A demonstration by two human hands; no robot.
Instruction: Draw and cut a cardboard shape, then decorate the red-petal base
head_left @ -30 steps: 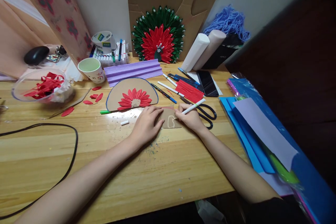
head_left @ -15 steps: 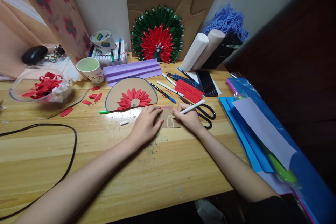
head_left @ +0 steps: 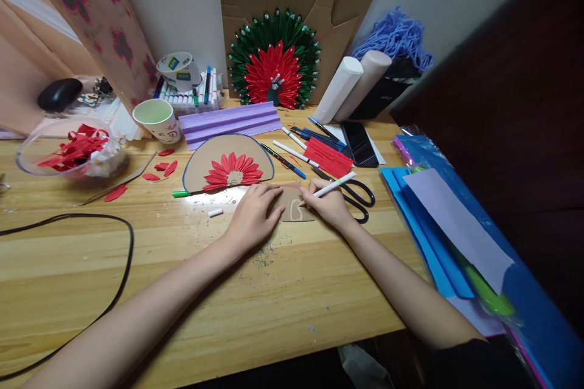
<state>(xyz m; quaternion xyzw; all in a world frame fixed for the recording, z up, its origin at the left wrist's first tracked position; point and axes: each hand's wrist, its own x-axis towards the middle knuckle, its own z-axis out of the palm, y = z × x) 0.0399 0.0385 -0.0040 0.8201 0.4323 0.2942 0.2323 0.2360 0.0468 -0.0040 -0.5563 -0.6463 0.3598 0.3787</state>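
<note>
On the bench [head_left: 196, 310], just in front of the half-round card [head_left: 228, 144]'s right end, the left hand [head_left: 255, 209], thumb spread wide, rests on a small cardboard piece [head_left: 286, 199]; steady pressure should stop it sliding. The right hand [head_left: 331, 203] grips a white marker [head_left: 336, 184]; I'd take slow, light strokes around the pale outline [head_left: 296, 211].

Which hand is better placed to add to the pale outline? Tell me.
The right hand, probably: it grips a white marker, tip beside the pale outline, while the left hand rests on the small cardboard.
</note>
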